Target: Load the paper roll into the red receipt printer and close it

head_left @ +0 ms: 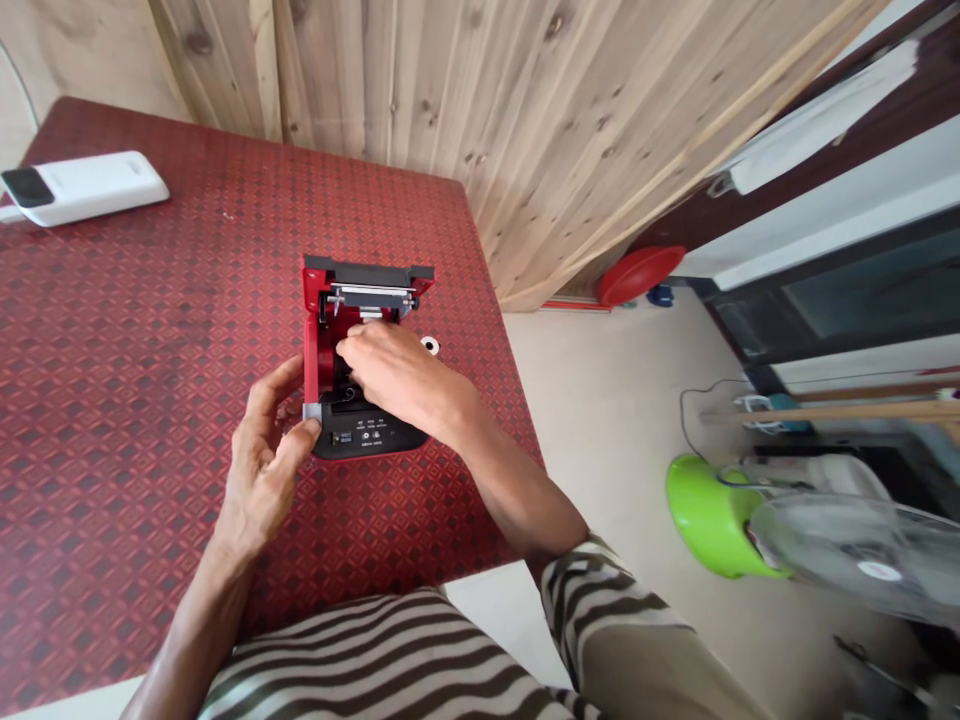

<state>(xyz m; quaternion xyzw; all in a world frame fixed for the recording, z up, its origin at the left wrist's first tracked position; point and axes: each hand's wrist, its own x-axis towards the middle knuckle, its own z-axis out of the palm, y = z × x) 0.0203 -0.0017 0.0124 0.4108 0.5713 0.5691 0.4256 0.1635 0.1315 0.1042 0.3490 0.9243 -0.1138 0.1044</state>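
My left hand [264, 455] is clamped on the open device [375, 425] at nine o'clock, right hand [401, 368] working inside, can't tell its grip, so steadiness next.

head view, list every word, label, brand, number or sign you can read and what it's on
No text can be read with certainty.
Black panel of the red device: small white print and symbols, too small to read.
White label on the clear, fan-like round thing: too blurred to read.
White device on the table: any marks on it are too faint to read.
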